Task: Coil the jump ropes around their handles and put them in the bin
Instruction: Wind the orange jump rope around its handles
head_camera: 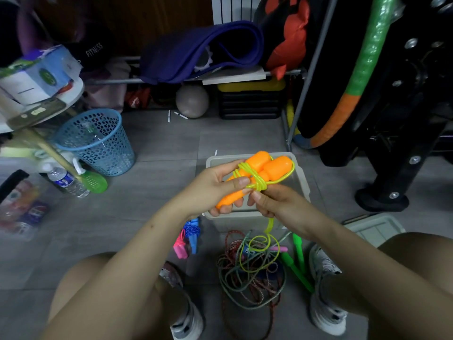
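Observation:
My left hand [215, 185] grips two orange handles [264, 168] held side by side above the grey bin [300, 182]. A yellow-green rope [257, 182] is wound several times around their middle. My right hand [274, 202] pinches that rope just below the wraps; its loose tail [259, 244] hangs down to the floor. Between my feet lies a tangle of other ropes [247, 280], with green handles [297, 253] at its right. A coiled rope with pink and blue handles [188, 236] lies to the left.
A blue mesh basket [95, 141] stands at the left beside a water bottle [67, 180]. The bin's lid [375, 228] lies at the right. A black exercise machine [392, 119], a hoop [362, 74] and a cluttered rack fill the back.

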A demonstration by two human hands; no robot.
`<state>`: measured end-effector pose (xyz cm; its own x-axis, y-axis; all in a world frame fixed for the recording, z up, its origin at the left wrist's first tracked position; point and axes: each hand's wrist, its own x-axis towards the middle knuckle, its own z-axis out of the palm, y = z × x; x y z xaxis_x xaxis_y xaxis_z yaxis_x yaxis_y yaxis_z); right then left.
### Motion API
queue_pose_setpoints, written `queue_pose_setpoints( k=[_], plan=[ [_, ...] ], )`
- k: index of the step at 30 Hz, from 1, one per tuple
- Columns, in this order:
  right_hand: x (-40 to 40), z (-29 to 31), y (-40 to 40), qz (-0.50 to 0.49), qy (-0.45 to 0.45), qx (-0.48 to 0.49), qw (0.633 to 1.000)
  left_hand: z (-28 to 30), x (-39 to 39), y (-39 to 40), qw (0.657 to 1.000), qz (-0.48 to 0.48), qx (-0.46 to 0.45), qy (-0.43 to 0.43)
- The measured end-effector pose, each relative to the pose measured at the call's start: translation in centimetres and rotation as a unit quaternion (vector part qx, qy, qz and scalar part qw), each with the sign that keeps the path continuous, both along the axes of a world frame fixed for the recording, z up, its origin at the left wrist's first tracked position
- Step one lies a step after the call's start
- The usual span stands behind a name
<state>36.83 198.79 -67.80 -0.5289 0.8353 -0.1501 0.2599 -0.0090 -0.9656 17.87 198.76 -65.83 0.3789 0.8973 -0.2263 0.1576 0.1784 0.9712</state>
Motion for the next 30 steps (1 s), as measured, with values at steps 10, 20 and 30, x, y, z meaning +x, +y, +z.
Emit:
queue_pose_setpoints(
  k=[10,20,30],
  plan=[
    [0.1,1.4,-0.9,-0.079,-0.212,0.160,0.961,-1.4,0.6,1.7,0.981,0.109,0.093,0.134],
    [1.5,1.4,0.6,-0.042,-0.273,0.402,0.873,-0.7,0.9,0.6,0.952,-0.110,0.098,0.269],
    [1.7,1.4,2.7,-0.029,-0.100,0.215,0.971,0.4,1.9,-0.8,0.945,-0.159,0.055,0.281]
  ],
)
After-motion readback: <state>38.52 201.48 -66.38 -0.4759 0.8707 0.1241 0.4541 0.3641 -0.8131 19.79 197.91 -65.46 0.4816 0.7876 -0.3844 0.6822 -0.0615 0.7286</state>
